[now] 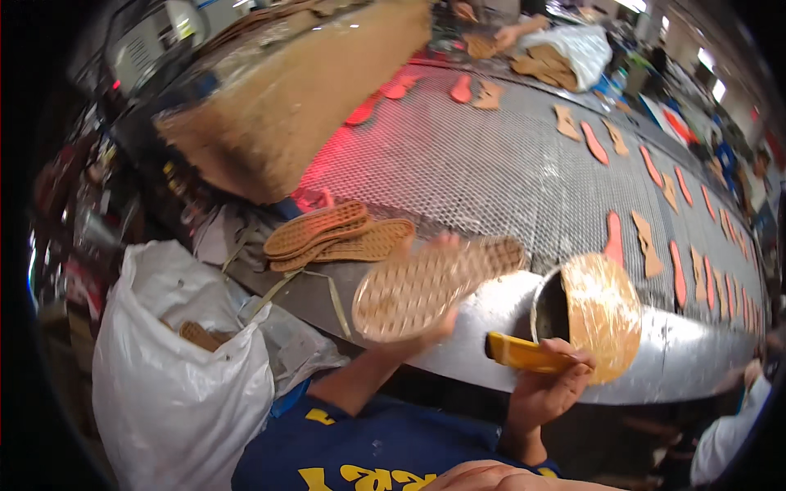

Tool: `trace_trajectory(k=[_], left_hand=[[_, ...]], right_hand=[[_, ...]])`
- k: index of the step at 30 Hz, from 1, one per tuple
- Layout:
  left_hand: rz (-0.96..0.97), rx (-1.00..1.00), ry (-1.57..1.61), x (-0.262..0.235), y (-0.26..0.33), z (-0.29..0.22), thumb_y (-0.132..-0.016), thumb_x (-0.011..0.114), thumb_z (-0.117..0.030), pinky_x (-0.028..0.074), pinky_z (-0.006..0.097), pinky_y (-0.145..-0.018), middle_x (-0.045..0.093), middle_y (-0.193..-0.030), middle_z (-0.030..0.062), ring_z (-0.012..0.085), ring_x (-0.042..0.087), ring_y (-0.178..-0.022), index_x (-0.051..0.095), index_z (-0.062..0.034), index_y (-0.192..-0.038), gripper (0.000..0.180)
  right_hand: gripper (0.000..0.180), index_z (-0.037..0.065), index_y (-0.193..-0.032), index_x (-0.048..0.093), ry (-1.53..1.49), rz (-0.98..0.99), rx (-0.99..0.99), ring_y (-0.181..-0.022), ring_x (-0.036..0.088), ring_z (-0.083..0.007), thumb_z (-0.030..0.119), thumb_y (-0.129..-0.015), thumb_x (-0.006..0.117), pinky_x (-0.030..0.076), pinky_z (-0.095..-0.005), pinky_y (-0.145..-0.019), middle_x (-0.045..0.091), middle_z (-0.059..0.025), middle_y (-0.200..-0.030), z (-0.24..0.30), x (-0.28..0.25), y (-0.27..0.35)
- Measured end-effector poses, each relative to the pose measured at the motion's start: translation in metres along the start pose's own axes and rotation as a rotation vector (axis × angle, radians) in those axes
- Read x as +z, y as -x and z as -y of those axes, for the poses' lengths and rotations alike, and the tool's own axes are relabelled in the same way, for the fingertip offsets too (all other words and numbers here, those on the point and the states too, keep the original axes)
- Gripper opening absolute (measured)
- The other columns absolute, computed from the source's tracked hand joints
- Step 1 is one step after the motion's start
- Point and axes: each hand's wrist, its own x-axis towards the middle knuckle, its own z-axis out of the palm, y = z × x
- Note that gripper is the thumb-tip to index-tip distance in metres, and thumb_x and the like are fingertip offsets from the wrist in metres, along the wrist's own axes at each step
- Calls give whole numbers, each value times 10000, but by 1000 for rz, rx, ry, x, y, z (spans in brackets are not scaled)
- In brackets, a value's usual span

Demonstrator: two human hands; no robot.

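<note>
My left hand [438,327] is closed around a brown shoe sole [434,286], held from underneath and tilted. Its waffle-patterned face points up and looks glossy. In my right hand [550,389] is a flat yellow brush [528,353], its dark end pointing left toward the sole; I cannot make out any bristles. Just beyond that hand stands a round metal pot [536,315], its opening partly covered by a shiny tan board [602,315]. A stack of similar brown soles [327,233] lies behind my left hand at the table's edge.
A mesh conveyor belt [483,155] carries several pink insoles [594,143] and tan cut pieces [647,245]. Above its left end stands a large tan hood [303,90] with red light beneath. A white sack [180,393] holds soles at left. Another person's hand [516,31] works at the far side.
</note>
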Motion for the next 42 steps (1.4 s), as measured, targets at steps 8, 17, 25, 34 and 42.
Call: trace_trajectory(k=[8, 17, 25, 34, 42], left_hand=[[-202, -650, 441, 1, -80, 94, -756, 691, -49, 497, 289, -681, 551, -932, 52, 145, 568, -816, 409, -32, -1176, 506], [-8, -365, -1222, -89, 24, 73, -735, 756, -248, 257, 550, -1093, 324, -1379, 212, 420, 241, -1340, 382, -71, -1338, 731], [-200, -462, -1324, -123, 20, 102, -670, 804, -354, 286, 556, -1024, 472, -1238, 165, 374, 398, -1237, 471, -85, -1259, 729], [-82, -444, -1023, -110, 13, 74, -700, 781, -281, 364, 507, -941, 497, -1144, 120, 297, 458, -1146, 530, -97, -1190, 580], [-166, -237, -1392, -112, 21, 95, -664, 799, -272, 348, 523, -978, 482, -1162, 145, 317, 460, -1144, 543, -84, -1164, 592]], right_hand=[[284, 96, -1102, 409, 70, -9, -64, -833, 614, -248, 363, -1011, 373, 556, -309, -613, 616, -211, -934, -16, -6, 10], [323, 80, -1128, 452, 531, -119, -62, -875, 609, -190, 349, -1034, 297, 458, -240, -629, 634, -135, -1072, -31, -96, -31], [308, 72, -1140, 454, 734, -40, -235, -873, 606, -184, 315, -1038, 295, 434, -232, -611, 634, -133, -1076, -32, -98, -49], [292, 63, -1154, 457, 886, 28, -336, -872, 604, -177, 276, -1041, 291, 407, -224, -590, 634, -131, -1080, -29, -111, -37], [224, 0, -1129, 519, 926, 143, -337, -910, 618, -193, 98, -1015, 352, 484, -292, -690, 634, -131, -1100, -31, -96, -37]])
